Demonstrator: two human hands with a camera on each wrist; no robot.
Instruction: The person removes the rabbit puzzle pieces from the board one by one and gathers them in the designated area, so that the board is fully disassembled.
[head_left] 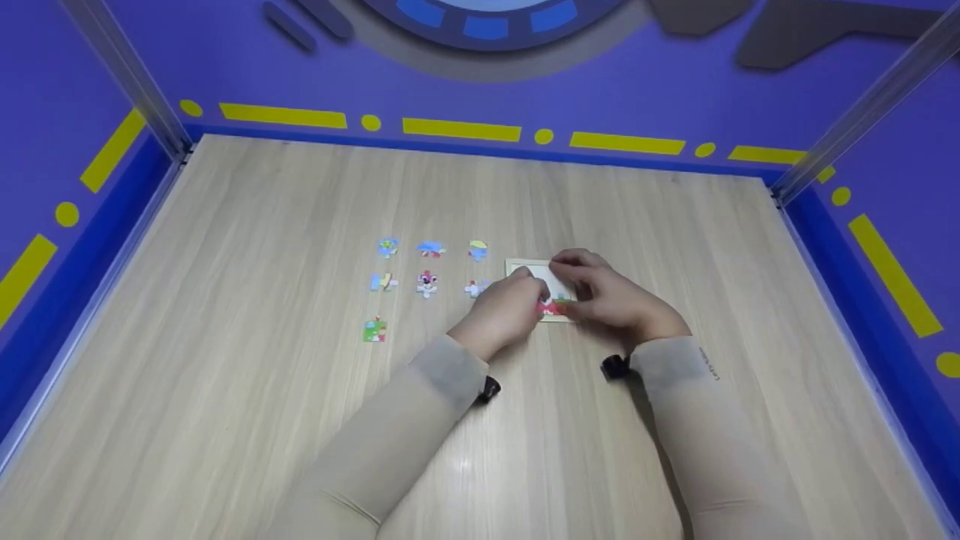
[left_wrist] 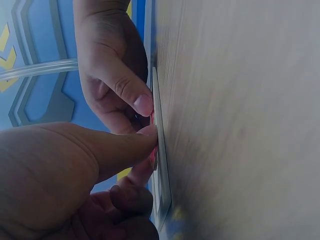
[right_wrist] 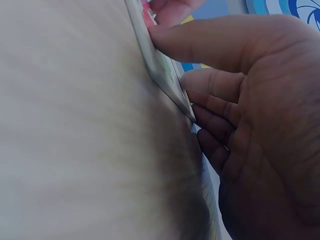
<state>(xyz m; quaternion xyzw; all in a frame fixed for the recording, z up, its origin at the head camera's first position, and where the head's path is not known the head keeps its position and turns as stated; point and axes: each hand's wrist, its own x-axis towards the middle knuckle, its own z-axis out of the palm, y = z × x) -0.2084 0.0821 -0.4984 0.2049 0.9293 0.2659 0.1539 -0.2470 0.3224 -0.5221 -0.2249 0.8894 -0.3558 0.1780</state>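
A small pale puzzle frame lies on the table under both hands. Inside its near side are a red puzzle piece and a bit of green. My left hand reaches over the frame's left side and pinches the red piece between thumb and forefinger; the left wrist view shows the thumb on it. My right hand holds the frame at the right, its thumb by the near edge and its bent fingers along the side. The hands hide much of the frame.
Several loose puzzle pieces lie in rows left of the frame, among them a face piece, a green piece and a blue-and-yellow piece. One white-and-red piece is close by the left hand. Purple walls enclose the table.
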